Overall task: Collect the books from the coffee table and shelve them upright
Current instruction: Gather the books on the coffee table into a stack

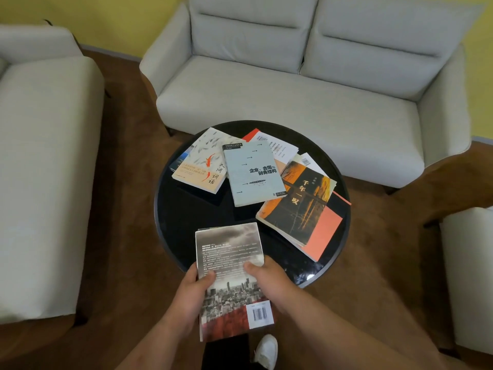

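I have my left hand (193, 292) clamped on the left edge of a grey paperback with a city skyline and a red band on its back cover (232, 281), thumb pressed on top. My right hand (269, 276) grips the opposite edge the same way. The book lies flat between them, its far end over the near rim of the round, glossy black coffee table (186, 217), its barcode end hanging toward me above my white shoe (266, 351).

Beyond it, the rest remain on the table: a pale blue-grey paperback with arrows (253, 174) at the centre, a cream book with a red fish (202, 161) to its left, overlapping a blue one I can barely see, and a dark orange-brown book (298, 201) to the right, stacked on salmon-covered ones that overhang the rim.

My worry is that overhanging right-hand pile: a nudge while I reach could tip it off the edge. With both hands taken by one book, picking up another one-handed risks a slip on these smooth covers. No shelf is in view.
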A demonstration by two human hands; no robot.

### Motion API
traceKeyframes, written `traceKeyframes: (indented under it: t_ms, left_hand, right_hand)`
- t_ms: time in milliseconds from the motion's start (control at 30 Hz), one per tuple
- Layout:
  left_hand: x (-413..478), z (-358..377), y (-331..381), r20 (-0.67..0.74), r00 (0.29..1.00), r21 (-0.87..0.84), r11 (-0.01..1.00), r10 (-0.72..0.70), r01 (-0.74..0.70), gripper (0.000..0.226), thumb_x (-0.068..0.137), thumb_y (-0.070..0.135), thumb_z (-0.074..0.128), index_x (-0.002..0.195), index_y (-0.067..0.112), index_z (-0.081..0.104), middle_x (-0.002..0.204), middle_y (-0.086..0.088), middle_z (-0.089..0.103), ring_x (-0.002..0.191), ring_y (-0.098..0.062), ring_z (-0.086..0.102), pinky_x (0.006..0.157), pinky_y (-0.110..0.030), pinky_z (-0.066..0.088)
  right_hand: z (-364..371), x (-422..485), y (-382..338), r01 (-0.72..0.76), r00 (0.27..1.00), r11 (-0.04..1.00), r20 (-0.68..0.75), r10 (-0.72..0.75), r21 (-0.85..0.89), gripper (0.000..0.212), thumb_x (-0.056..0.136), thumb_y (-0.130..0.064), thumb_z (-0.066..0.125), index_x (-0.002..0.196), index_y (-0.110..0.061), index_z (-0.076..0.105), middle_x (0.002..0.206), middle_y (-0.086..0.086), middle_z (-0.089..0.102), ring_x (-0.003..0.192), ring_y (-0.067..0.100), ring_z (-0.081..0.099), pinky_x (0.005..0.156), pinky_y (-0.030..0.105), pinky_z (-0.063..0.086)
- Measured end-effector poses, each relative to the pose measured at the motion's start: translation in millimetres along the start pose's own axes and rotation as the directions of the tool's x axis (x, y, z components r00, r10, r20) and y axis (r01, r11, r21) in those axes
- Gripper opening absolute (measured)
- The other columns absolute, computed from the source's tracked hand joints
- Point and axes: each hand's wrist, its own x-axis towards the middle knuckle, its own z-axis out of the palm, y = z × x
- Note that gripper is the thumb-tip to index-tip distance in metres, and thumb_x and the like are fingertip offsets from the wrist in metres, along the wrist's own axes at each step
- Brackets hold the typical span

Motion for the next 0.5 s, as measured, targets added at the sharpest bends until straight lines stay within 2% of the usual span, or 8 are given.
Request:
traceKeyframes:
  t_ms: [100, 167, 233, 300, 400, 433, 500]
  left_hand:
    - [13, -5, 20, -0.017, 1.000, 0.047, 0.999, 0.025, -0.025, 0.022, 0.103, 0.018, 0.050, 0.122, 0.026, 0.058, 0.112, -0.001, 0.073, 0.094, -0.017, 0.072, 0.070, -0.028, 0.053]
    - [24, -7, 34, -0.021, 0.999, 0.076, 0.997, 0.032, -0.031, 0.021, 0.103, 0.021, 0.051, 0.122, 0.026, 0.059, 0.114, -0.004, 0.073, 0.098, -0.023, 0.072, 0.078, -0.036, 0.056]
    - [35, -10, 42, -0.026, 0.999, 0.092, 0.995, 0.028, -0.025, 0.021, 0.103, 0.023, 0.052, 0.121, 0.028, 0.059, 0.113, -0.005, 0.073, 0.099, -0.027, 0.072, 0.088, -0.047, 0.056]
    - [39, -11, 46, -0.024, 1.000, 0.111, 0.994, 0.017, -0.014, 0.020, 0.103, 0.022, 0.051, 0.120, 0.028, 0.059, 0.112, -0.004, 0.074, 0.098, -0.027, 0.072, 0.084, -0.044, 0.056]
    - [40, -13, 49, 0.011, 0.999, 0.116, 0.993, -0.030, 0.029, 0.017, 0.103, 0.019, 0.051, 0.118, 0.025, 0.058, 0.108, -0.005, 0.074, 0.094, -0.024, 0.072, 0.072, -0.034, 0.053]
    - [41, -15, 52, 0.017, 0.999, 0.135, 0.990, -0.027, 0.024, 0.019, 0.102, 0.018, 0.053, 0.119, 0.022, 0.058, 0.108, -0.005, 0.073, 0.094, -0.024, 0.072, 0.074, -0.035, 0.053]
    - [50, -17, 63, -0.032, 0.999, 0.193, 0.981, 0.034, -0.027, 0.029, 0.099, 0.017, 0.056, 0.129, 0.015, 0.055, 0.113, -0.005, 0.071, 0.097, -0.025, 0.070, 0.081, -0.038, 0.053]
  right_hand:
    - [2, 14, -19, -0.004, 1.000, 0.999, 0.004, 0.004, 0.045, 0.035, 0.093, -0.040, 0.063, 0.122, -0.021, 0.064, 0.116, 0.002, 0.073, 0.103, 0.022, 0.071, 0.089, 0.040, 0.058]
    - [2, 21, -28, 0.000, 1.000, 0.999, -0.007, 0.000, 0.054, 0.036, 0.098, -0.042, 0.060, 0.127, -0.021, 0.059, 0.123, 0.002, 0.069, 0.108, 0.021, 0.066, 0.085, 0.034, 0.053]
    - [1, 25, -35, 0.007, 1.000, 1.000, -0.012, -0.007, 0.029, 0.046, 0.096, -0.050, 0.058, 0.132, -0.023, 0.056, 0.128, -0.001, 0.066, 0.112, 0.020, 0.064, 0.089, 0.035, 0.050]
    - [-1, 25, -37, -0.001, 1.000, 1.000, 0.006, 0.001, -0.006, 0.050, 0.094, -0.055, 0.058, 0.134, -0.024, 0.057, 0.129, -0.002, 0.066, 0.113, 0.019, 0.064, 0.095, 0.038, 0.050]
    - [-12, 16, -43, -0.010, 0.999, 0.998, 0.042, 0.012, -0.057, 0.036, 0.101, -0.039, 0.057, 0.128, -0.016, 0.062, 0.122, -0.001, 0.068, 0.110, 0.021, 0.065, 0.099, 0.042, 0.052]
    - [-19, 15, -45, -0.001, 1.000, 0.999, 0.022, 0.002, -0.047, 0.029, 0.102, -0.028, 0.055, 0.121, -0.008, 0.065, 0.116, 0.002, 0.070, 0.104, 0.023, 0.067, 0.096, 0.043, 0.054]
    - [-37, 12, -52, 0.025, 0.995, 0.999, -0.098, -0.020, 0.048, 0.020, 0.101, -0.011, 0.052, 0.105, 0.002, 0.066, 0.099, 0.009, 0.067, 0.087, 0.026, 0.062, 0.078, 0.039, 0.054]
